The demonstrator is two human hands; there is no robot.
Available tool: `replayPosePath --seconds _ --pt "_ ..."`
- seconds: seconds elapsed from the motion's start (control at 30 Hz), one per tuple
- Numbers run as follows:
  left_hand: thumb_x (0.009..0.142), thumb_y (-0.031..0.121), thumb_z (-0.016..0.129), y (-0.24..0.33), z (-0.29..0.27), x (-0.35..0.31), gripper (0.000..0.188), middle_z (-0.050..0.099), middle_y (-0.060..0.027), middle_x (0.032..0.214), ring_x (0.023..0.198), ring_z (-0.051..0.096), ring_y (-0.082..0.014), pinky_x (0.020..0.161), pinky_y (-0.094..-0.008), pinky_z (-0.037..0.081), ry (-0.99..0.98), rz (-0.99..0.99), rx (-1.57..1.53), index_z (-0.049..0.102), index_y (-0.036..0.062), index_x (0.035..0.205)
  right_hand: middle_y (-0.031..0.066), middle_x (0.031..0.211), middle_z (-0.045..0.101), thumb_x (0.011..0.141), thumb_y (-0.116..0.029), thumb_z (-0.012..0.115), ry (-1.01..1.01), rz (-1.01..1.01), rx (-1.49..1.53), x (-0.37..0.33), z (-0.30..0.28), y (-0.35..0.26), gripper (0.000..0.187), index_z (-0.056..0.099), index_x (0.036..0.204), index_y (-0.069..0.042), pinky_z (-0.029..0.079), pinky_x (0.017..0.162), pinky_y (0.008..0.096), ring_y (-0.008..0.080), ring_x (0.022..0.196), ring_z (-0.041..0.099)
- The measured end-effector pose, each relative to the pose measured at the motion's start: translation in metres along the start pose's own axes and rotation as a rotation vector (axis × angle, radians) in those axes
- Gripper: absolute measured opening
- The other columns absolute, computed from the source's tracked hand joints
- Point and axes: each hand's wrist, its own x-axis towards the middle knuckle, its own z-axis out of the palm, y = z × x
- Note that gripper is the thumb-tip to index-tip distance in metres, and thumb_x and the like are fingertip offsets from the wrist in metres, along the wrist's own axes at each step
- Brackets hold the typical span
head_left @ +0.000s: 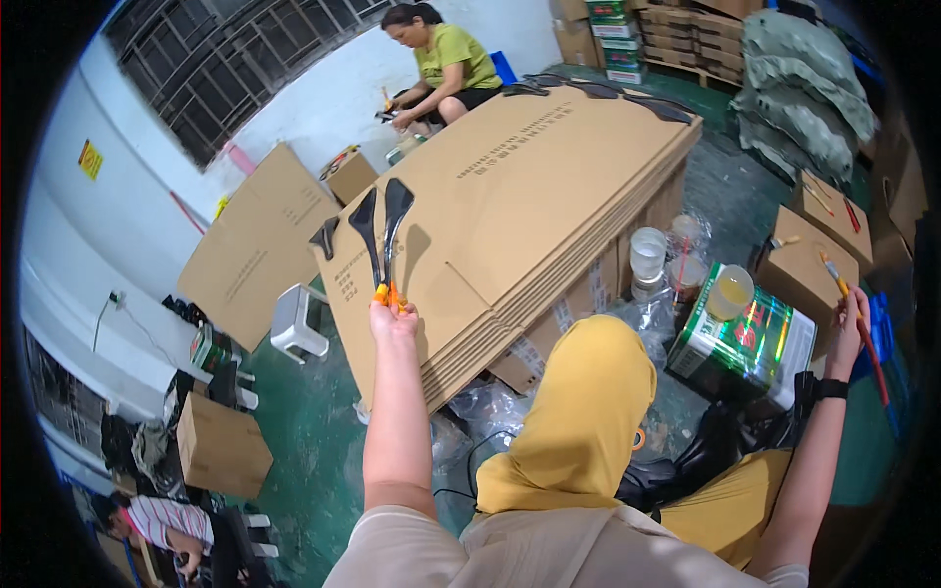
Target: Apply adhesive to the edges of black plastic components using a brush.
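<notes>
My left hand (394,318), with orange covers on its fingertips, pinches the narrow end of a black curved piece (395,211) over a stack of flat cardboard (534,186). A shadow beside that piece suggests it is raised. A similar black piece (364,227) is right beside it, its narrow end at my fingers; whether I grip it too is unclear. A smaller black piece (324,236) lies at the cardboard's left edge. At the far right, my right hand (849,318) is closed around a long-handled brush (831,269), bristles pointing up, near a cardboard box (809,265).
A cup of yellowish liquid (730,292) stands on a green metal can (745,338), near a clear container (647,253). Several black pieces (595,89) lie along the stack's far edge, by a seated person (446,64). A white stool (300,321) is at left; another person (176,524) sits lower left.
</notes>
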Motion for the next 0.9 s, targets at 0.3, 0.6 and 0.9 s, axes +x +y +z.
replayPosePath --seconds 0.3,0.6,0.9 --pt "0.093 0.038 0.040 0.046 -0.068 0.078 0.025 0.054 0.0017 0.078 0.060 0.044 -0.0107 0.050 -0.0242 0.032 0.280 0.174 -0.232 0.054 0.0176 0.087 -0.0046 0.075 0.049 0.092 -0.020 0.055 -0.025 0.008 -0.029 -0.007 0.029 -0.003 0.018 0.061 0.102 -0.006 0.030 0.052 0.0165 0.0016 0.062 0.041" --pt "0.089 0.032 0.049 0.066 -0.054 0.112 0.019 0.047 0.0002 0.064 0.048 0.043 -0.0117 0.037 -0.0211 0.032 0.496 0.245 -0.376 0.051 0.0150 0.081 -0.0046 0.074 0.049 0.092 -0.021 0.054 -0.043 0.008 0.010 0.003 0.002 0.017 0.018 0.059 0.103 -0.007 0.030 0.051 0.0149 0.0004 0.060 0.041" --pt "0.093 0.035 0.045 0.077 -0.070 0.138 0.023 0.052 -0.0014 0.071 0.050 0.047 -0.0125 0.038 -0.0215 0.036 0.376 0.253 -0.291 0.051 0.0126 0.087 -0.0048 0.071 0.048 0.093 -0.022 0.053 -0.060 0.000 -0.121 -0.010 0.014 0.009 0.019 0.058 0.103 -0.007 0.031 0.049 0.0144 0.0001 0.059 0.041"
